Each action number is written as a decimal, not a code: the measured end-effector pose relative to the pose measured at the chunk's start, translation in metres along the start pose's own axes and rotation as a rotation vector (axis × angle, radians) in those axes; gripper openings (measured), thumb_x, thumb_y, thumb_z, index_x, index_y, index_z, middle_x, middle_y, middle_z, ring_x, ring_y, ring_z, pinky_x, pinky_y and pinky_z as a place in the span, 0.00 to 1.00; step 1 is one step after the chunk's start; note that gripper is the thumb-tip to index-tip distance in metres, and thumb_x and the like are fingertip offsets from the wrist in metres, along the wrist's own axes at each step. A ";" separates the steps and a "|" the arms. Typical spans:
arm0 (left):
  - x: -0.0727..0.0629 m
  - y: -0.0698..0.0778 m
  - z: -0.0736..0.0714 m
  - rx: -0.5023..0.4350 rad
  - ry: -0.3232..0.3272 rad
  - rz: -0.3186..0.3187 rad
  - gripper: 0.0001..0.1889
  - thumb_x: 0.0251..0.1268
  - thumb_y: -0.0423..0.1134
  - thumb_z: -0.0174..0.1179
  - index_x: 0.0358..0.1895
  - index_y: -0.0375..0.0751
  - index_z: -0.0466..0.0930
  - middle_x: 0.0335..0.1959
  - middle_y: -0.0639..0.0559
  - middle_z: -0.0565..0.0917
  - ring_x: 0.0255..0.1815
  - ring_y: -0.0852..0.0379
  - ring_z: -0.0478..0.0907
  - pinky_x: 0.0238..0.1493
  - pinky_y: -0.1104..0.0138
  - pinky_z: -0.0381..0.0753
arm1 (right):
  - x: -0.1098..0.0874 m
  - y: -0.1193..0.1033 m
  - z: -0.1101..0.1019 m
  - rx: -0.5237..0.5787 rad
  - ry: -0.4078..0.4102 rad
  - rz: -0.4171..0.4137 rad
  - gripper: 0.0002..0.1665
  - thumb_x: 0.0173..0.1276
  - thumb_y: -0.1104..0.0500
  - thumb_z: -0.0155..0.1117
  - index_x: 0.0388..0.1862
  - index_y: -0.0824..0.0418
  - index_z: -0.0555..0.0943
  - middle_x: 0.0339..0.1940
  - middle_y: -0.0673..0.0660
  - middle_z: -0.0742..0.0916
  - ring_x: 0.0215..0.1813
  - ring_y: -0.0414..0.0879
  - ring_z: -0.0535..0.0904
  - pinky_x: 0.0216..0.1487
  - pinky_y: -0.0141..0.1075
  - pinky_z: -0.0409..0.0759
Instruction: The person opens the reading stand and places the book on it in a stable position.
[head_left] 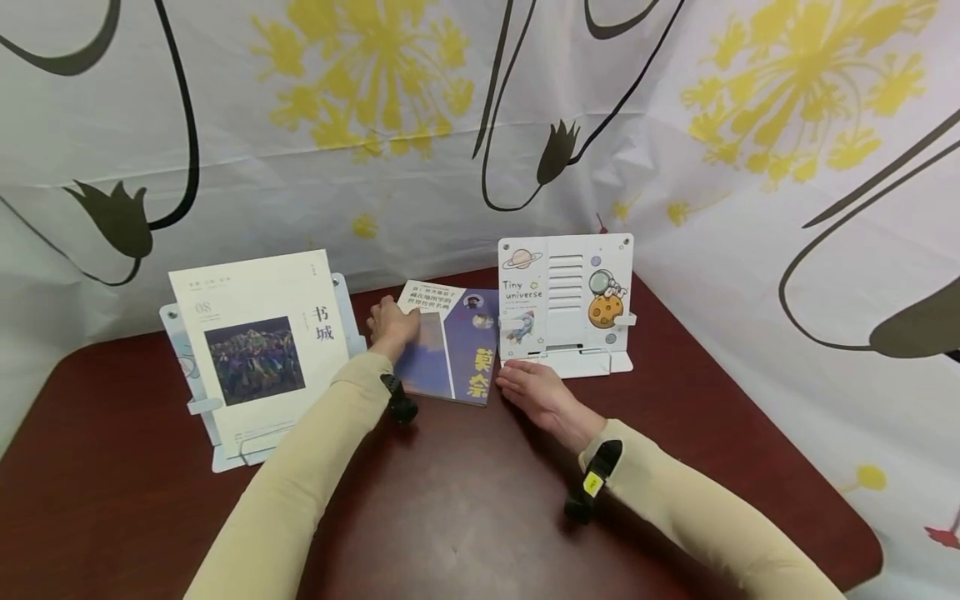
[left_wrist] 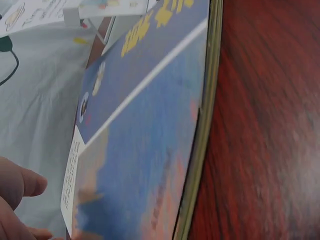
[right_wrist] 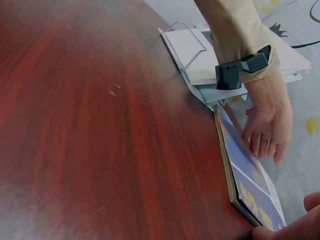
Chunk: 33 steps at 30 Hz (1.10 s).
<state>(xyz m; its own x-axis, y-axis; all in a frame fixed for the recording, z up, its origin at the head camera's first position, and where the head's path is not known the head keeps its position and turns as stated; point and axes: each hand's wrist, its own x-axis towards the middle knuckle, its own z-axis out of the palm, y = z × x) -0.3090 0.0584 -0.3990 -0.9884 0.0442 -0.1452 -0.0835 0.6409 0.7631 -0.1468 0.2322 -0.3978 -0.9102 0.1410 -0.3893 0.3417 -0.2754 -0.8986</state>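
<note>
A purple-blue book (head_left: 465, 358) with yellow characters on its cover lies flat on the table between two bookstands. Over its left side is my left hand (head_left: 393, 327), fingers relaxed and apart from the cover in the right wrist view. My right hand (head_left: 546, 402) is at the book's front right corner, where a fingertip (right_wrist: 262, 233) appears to touch the edge; the rest of that hand is mostly cut off there. Just behind the right hand stands a white bookstand (head_left: 566, 308) printed with planets and an astronaut, holding no book.
To the left, a cream book (head_left: 258, 350) leans upright on a pale blue bookstand (head_left: 174, 333) with a wire support. White patterned cloth (head_left: 420, 208) hangs behind and right of the dark red wooden table (head_left: 457, 517).
</note>
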 end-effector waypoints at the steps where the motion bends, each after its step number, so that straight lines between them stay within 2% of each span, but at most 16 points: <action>1: 0.001 -0.001 0.000 0.011 -0.012 -0.008 0.32 0.67 0.47 0.51 0.69 0.34 0.55 0.64 0.32 0.61 0.64 0.35 0.57 0.63 0.45 0.62 | 0.002 0.000 0.002 0.002 0.000 0.010 0.28 0.74 0.67 0.43 0.69 0.78 0.53 0.67 0.72 0.66 0.69 0.58 0.63 0.71 0.45 0.60; 5: 0.002 -0.001 -0.002 0.041 -0.043 -0.033 0.31 0.68 0.47 0.49 0.67 0.31 0.57 0.61 0.31 0.64 0.62 0.34 0.59 0.62 0.45 0.62 | 0.008 0.000 0.009 0.006 0.016 0.024 0.28 0.74 0.67 0.43 0.69 0.78 0.54 0.62 0.70 0.71 0.67 0.57 0.65 0.71 0.46 0.60; 9: 0.002 0.000 -0.005 0.060 -0.024 -0.087 0.26 0.70 0.45 0.47 0.64 0.30 0.61 0.59 0.31 0.66 0.61 0.34 0.60 0.61 0.44 0.62 | 0.010 -0.002 0.010 0.014 0.031 0.046 0.27 0.74 0.68 0.43 0.68 0.78 0.55 0.54 0.66 0.74 0.62 0.54 0.68 0.70 0.46 0.62; 11: 0.003 0.001 -0.007 0.049 -0.017 -0.108 0.23 0.70 0.43 0.45 0.62 0.31 0.63 0.58 0.31 0.66 0.60 0.34 0.59 0.60 0.44 0.62 | 0.011 -0.004 0.009 0.018 0.034 0.065 0.27 0.74 0.68 0.43 0.68 0.77 0.55 0.55 0.65 0.73 0.61 0.53 0.67 0.70 0.45 0.62; 17: 0.002 0.002 -0.009 -0.039 -0.021 -0.093 0.21 0.67 0.36 0.44 0.61 0.32 0.65 0.58 0.31 0.65 0.61 0.35 0.60 0.60 0.45 0.64 | 0.013 -0.006 0.006 0.008 0.020 0.090 0.28 0.74 0.68 0.43 0.70 0.75 0.54 0.60 0.67 0.70 0.63 0.52 0.66 0.70 0.45 0.61; 20: -0.002 0.002 -0.010 -0.124 0.010 -0.088 0.22 0.65 0.33 0.47 0.63 0.35 0.66 0.56 0.33 0.70 0.60 0.37 0.66 0.60 0.48 0.66 | 0.015 -0.006 0.005 -0.005 0.012 0.095 0.28 0.74 0.68 0.43 0.70 0.75 0.54 0.61 0.67 0.71 0.61 0.51 0.67 0.70 0.44 0.61; 24: -0.008 0.007 -0.013 -0.213 0.020 -0.056 0.21 0.67 0.36 0.47 0.63 0.37 0.64 0.54 0.38 0.74 0.56 0.42 0.72 0.58 0.52 0.70 | 0.017 -0.006 0.002 -0.030 0.009 0.096 0.27 0.74 0.68 0.44 0.69 0.75 0.56 0.61 0.67 0.72 0.58 0.49 0.70 0.68 0.44 0.64; 28: -0.013 0.013 -0.019 -0.259 0.037 -0.030 0.20 0.70 0.39 0.45 0.62 0.37 0.65 0.55 0.39 0.75 0.56 0.43 0.72 0.57 0.52 0.71 | 0.020 -0.007 0.001 -0.039 0.016 0.096 0.27 0.73 0.67 0.45 0.68 0.75 0.58 0.55 0.64 0.76 0.52 0.47 0.73 0.62 0.41 0.69; 33: -0.012 0.017 -0.024 -0.288 0.115 -0.026 0.19 0.71 0.39 0.41 0.61 0.39 0.68 0.56 0.40 0.76 0.55 0.45 0.73 0.56 0.53 0.70 | 0.023 -0.010 0.005 -0.038 0.006 0.082 0.25 0.73 0.66 0.46 0.67 0.74 0.61 0.45 0.58 0.80 0.44 0.42 0.76 0.50 0.35 0.74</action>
<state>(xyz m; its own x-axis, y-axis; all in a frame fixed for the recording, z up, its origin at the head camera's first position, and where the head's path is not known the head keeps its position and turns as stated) -0.3019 0.0503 -0.3694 -0.9919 -0.0669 -0.1079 -0.1257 0.3963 0.9095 -0.1722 0.2330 -0.3968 -0.8776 0.1256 -0.4627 0.4233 -0.2504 -0.8707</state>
